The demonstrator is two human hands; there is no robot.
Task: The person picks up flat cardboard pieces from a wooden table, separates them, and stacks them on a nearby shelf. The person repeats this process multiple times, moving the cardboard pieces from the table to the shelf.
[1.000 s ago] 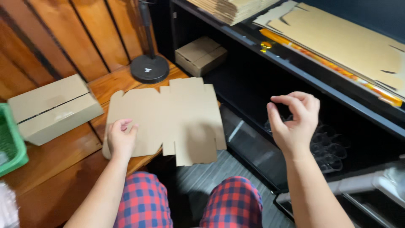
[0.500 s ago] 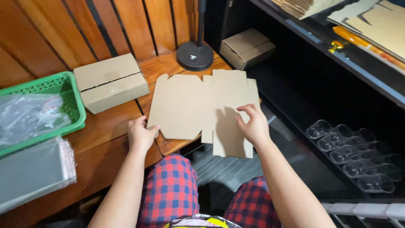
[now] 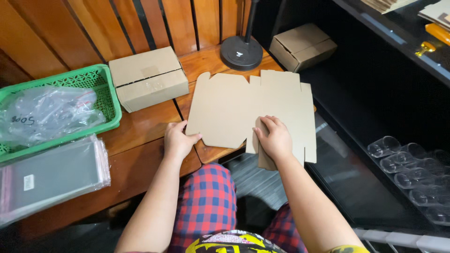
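Left hand [image 3: 176,140]: I see it pinching the flat cardboard [image 3: 253,110] at its 7 o'clock corner.
Right hand [image 3: 275,137]: open, pressing its bottom flap.
Counter [image 3: 140,129]: under both.

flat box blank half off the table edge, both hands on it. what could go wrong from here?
1. The flat cardboard blank overhangs the wooden table edge; under the right hand it may bend off its crease lines.
2. The left hand only pinches a corner, so the blank could pivot or slide toward the lamp base.
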